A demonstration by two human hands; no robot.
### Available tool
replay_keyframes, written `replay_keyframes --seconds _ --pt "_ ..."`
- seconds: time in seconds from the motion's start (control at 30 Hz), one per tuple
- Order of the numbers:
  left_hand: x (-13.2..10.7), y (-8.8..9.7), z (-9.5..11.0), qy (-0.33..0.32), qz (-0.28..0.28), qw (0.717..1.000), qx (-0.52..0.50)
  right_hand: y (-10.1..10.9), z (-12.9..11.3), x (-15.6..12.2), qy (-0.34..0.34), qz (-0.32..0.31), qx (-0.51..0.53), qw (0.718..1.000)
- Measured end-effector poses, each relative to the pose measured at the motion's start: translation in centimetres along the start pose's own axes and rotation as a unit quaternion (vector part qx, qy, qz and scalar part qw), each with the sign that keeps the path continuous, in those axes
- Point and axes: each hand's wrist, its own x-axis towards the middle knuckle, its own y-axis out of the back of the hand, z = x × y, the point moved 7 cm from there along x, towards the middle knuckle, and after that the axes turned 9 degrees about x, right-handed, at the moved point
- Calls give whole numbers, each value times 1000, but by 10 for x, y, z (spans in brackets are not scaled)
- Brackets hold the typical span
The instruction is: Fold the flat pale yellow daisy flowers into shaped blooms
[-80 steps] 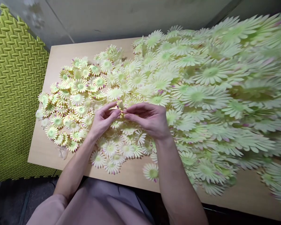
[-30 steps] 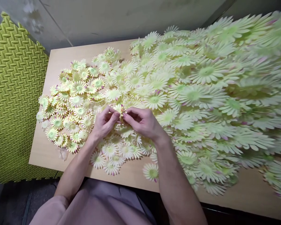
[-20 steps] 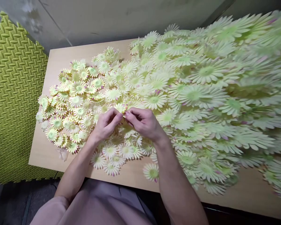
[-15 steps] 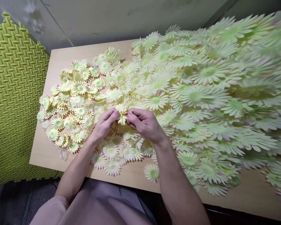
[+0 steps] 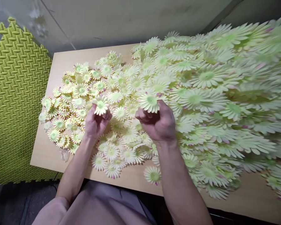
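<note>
From the head camera, I have both hands raised over the table [image 5: 41, 157], well apart, each grasping one pale petalled flower head. My left hand [image 5: 95, 123] is curled, its thumb behind the left flower head [image 5: 101, 105], which faces up above my fingers. My right hand [image 5: 161, 125] is closed more like a fist, with its thumb at the edge of the right flower head [image 5: 150, 101]; the petals hide exactly where my fingers pinch, so I cannot tell how firm that hold is. Below the left one lies a cluster of small blooms [image 5: 78, 102]; to the right, a deep heap of blooms [image 5: 207, 75] spreads across the tabletop. I'd judge the petals thin, so squeezing too hard could crease or tear them, while a slack pinch could drop a head among near-identical ones, where I'd struggle to pick it out. A careless sweep of my right forearm might push the lone bloom [image 5: 152, 175] off the near edge, since it sits close to both.
</note>
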Motion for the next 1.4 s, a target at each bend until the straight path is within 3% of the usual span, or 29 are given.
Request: replay_keyframes --seconds 0.13,0.23,0.33,0.4,0.5,0.67,1.07,1.27,1.4 --pt "-1 9 2 -56 62 996 28 -3 9 -1 -35 -20 -10 999" --pt "-4 10 7 -108 75 989 74 -7 16 -2 -57 -33 -17 998" --pt "-7 2 14 -141 52 978 146 -12 18 -3 -54 -62 -25 996" --pt "-9 -10 15 -147 1 971 187 -16 19 -5 -58 -91 -54 993" --pt "-12 -27 9 -119 -75 965 220 -21 21 -9 -69 -140 -88 984" --pt "-15 -35 -6 -49 -119 969 212 -28 20 -14 -62 -206 -64 974" --pt "-16 -32 -3 -39 -127 968 213 -35 16 -18 -87 -238 -67 965" --pt "-15 -31 -3 -40 -140 962 230 -35 20 -18 -94 -259 -128 953" --pt "-12 -27 -1 -41 -99 962 251 -31 23 -17 -94 -249 -157 951"
